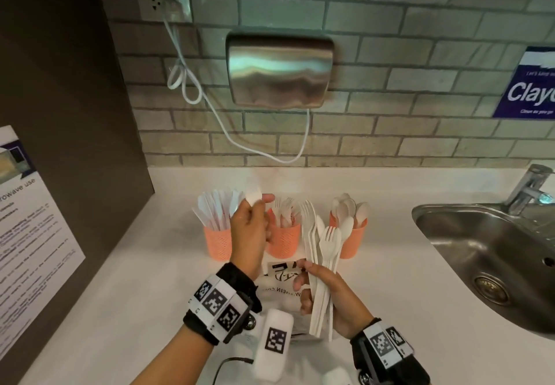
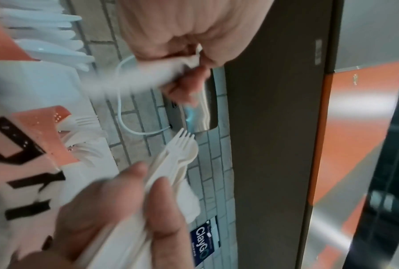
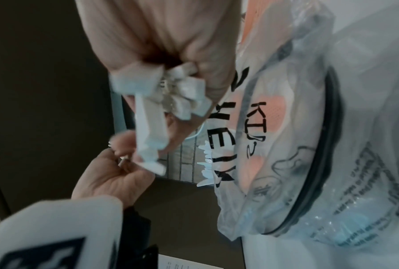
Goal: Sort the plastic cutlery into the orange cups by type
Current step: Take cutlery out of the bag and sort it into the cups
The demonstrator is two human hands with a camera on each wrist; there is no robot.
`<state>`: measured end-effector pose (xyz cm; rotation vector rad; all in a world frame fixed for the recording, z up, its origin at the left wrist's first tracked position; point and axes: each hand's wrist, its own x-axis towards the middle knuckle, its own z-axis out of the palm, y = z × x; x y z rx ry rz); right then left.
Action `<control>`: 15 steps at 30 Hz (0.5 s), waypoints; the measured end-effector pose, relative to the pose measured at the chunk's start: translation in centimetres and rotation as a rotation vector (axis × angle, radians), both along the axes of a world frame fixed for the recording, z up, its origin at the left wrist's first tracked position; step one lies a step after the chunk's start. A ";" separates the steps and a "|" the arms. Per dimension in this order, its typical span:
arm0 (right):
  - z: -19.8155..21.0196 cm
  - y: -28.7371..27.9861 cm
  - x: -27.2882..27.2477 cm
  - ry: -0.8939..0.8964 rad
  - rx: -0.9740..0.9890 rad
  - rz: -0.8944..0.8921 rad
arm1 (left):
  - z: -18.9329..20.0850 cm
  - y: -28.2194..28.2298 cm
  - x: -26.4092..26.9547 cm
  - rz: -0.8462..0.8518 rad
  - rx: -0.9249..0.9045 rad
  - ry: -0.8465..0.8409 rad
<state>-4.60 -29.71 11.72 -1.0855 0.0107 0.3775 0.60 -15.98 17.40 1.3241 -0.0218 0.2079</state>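
Note:
Three orange cups stand in a row on the white counter: the left cup (image 1: 217, 242) holds knives, the middle cup (image 1: 283, 242) forks, the right cup (image 1: 353, 242) spoons. My left hand (image 1: 255, 204) is raised in front of the left and middle cups and pinches one white piece of cutlery (image 1: 253, 193), too blurred to tell its type. The same piece (image 2: 129, 80) streaks below my left hand (image 2: 193, 60) in the left wrist view. Lower and to the right, my right hand (image 1: 312, 282) grips a bundle of white forks and spoons (image 1: 326, 243), heads up.
A clear printed plastic bag (image 1: 283, 278) lies on the counter under my hands. A steel sink (image 1: 480, 252) with a faucet (image 1: 528, 192) is at the right. A hand dryer (image 1: 279, 69) and its white cable hang on the tiled wall. A dark panel stands at the left.

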 end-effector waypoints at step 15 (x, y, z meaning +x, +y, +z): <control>0.2 0.4 -0.9 -0.007 0.003 -0.006 | -1.7 -1.8 -0.3 0.112 0.250 -0.056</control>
